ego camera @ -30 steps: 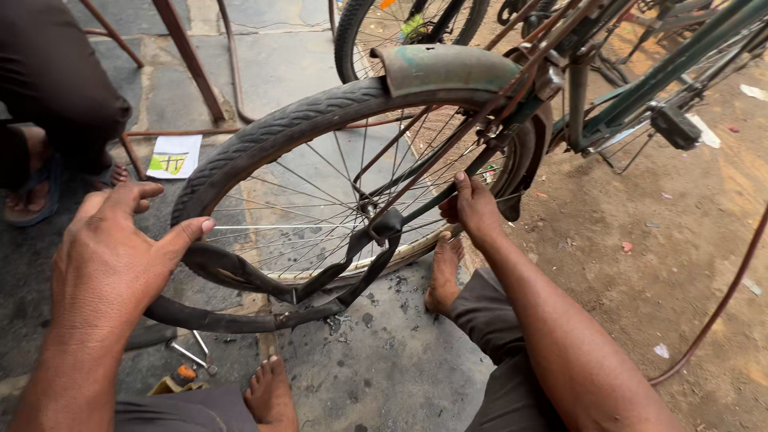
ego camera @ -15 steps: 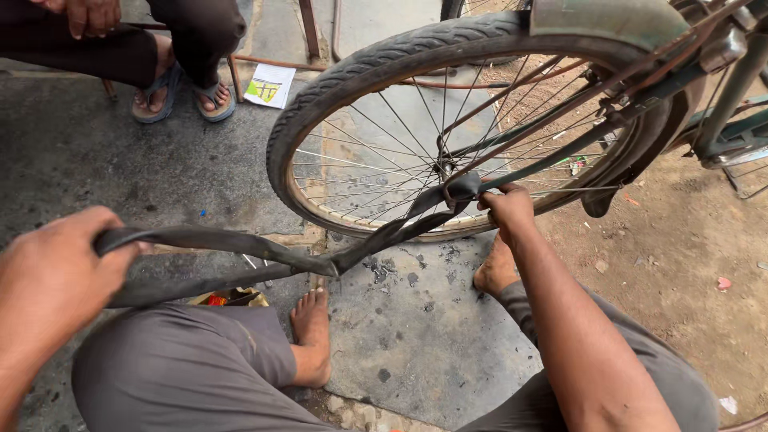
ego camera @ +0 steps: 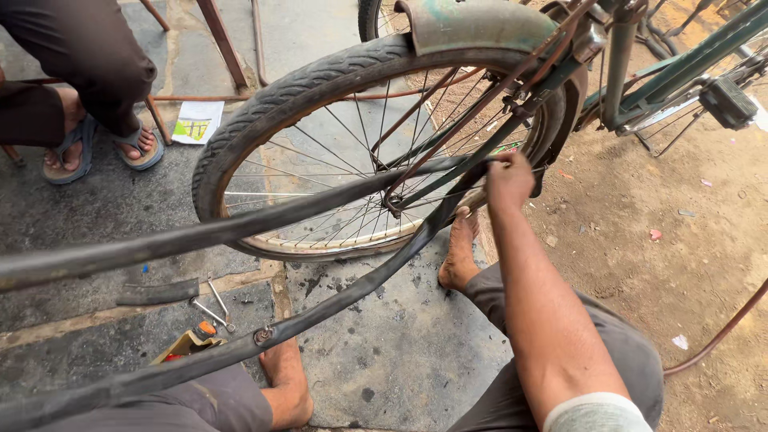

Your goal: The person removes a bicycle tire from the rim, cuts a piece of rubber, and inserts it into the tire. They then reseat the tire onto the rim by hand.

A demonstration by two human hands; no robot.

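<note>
A bicycle wheel (ego camera: 240, 136) with a worn black tyre and thin spokes stands upright in front of me under a green mudguard (ego camera: 472, 28). A flat black inner tube (ego camera: 336, 300) is pulled out from it in a long loop toward the lower left, its valve showing near my left foot. My right hand (ego camera: 508, 178) grips the tube's far end beside the wheel's right side. My left hand is out of view past the left edge, where the tube runs off.
Another person's legs in sandals (ego camera: 96, 148) sit at the top left by a metal stool leg (ego camera: 224, 40). A paper packet (ego camera: 197, 122), a rubber strip (ego camera: 156, 292), small metal tools (ego camera: 214, 308) and an orange-tipped tube (ego camera: 188, 344) lie on the stone floor. Bicycle frame and pedal (ego camera: 724, 100) at right.
The tube has been drawn much farther out toward the lower left. My left hand has gone out of the frame. My right hand stays at the tube's end by the wheel.
</note>
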